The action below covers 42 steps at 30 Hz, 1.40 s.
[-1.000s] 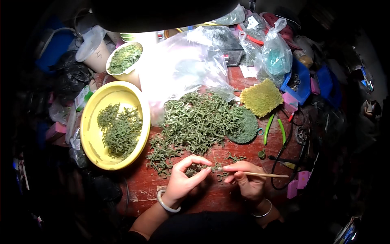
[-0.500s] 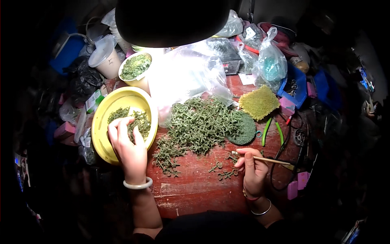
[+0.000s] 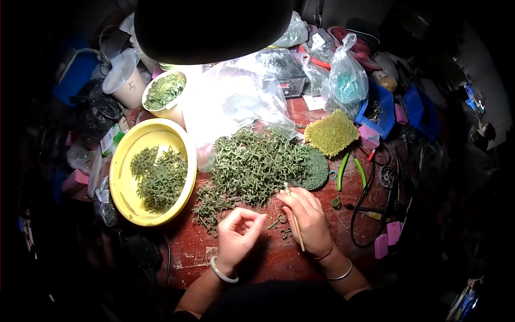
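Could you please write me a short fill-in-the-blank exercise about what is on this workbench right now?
1. The right hand holds a thin wooden ____.
2. The round basin beside the big pile of small green pieces is coloured ____.
3. The left hand wears a pale ____ on its wrist.

Missing words: stick; yellow; bangle

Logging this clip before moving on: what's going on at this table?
A person sits at a cluttered red table under a lamp, sorting small green pieces heaped in the middle. The right hand holds a thin wooden stick at the heap's edge; the left hand is curled beside it. A yellow bowl on the left holds more pieces.
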Tool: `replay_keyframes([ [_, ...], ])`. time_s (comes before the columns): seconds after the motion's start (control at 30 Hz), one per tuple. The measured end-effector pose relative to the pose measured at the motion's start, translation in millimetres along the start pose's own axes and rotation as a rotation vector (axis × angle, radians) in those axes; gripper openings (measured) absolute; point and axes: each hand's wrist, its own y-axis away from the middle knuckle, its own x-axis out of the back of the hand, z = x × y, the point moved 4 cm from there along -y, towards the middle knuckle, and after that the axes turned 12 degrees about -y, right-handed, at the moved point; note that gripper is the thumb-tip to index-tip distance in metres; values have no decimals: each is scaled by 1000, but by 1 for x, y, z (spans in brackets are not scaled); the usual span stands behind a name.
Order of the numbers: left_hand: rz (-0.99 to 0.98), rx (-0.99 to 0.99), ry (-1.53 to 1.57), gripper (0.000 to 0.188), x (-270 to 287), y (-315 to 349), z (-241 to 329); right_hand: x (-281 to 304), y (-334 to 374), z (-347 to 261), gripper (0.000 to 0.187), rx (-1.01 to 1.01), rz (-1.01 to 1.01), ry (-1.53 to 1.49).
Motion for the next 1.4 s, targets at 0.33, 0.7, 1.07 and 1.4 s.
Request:
replay_keyframes([
  [0.33,-194,193,228,21,-3,-4,-24,7,3,-12,20,44,90,-222],
  [0.7,-417,350,557,32,-4,-3,-28,-1,7,-23,25,188,1,-352],
  [1.07,-357,408,530,34,2,-6,-22,15,9,-14,50,6,56,-523],
  [1.4,-401,375,516,42,-1,-6,-18,17,7,-15,24,-89,77,-555],
])
